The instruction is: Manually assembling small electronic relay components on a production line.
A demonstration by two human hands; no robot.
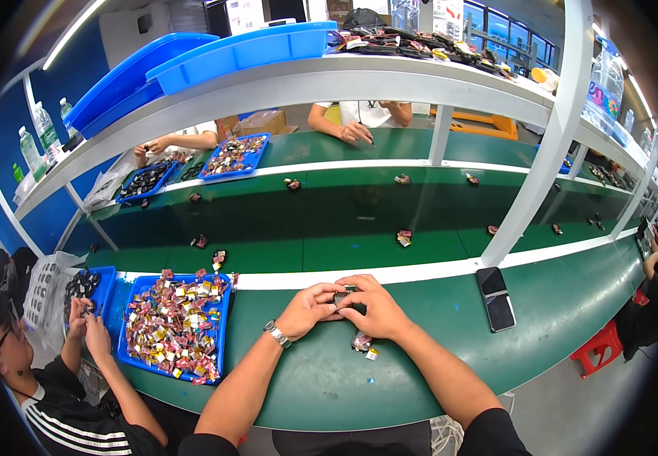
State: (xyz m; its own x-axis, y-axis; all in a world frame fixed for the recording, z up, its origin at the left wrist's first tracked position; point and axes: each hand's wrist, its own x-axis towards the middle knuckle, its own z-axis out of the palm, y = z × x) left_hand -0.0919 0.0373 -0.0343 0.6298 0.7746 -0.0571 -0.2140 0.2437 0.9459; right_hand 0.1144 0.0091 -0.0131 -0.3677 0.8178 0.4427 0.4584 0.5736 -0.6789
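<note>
And here the left hand (307, 313) and right hand (380, 310) are meeting, fingertips pinching a small dark piece (346, 296) between them and largely hiding it. That grip is looking shallow: a fingertip sliding on so small a part could be sending it onto the green bench (313, 395). Between five and six o'clock, a little circuit-board cluster (361, 340) is lying just below the right hand, risking a knock if the palm drops. Out at nine, the blue tray (228, 334) is brimming with similar parts; a swinging left elbow could be spilling some. At three, a black phone (496, 300) is resting well apart. Between one and two, another loose cluster (404, 238) is sitting on the green surface beyond the white rail (420, 273).
</note>
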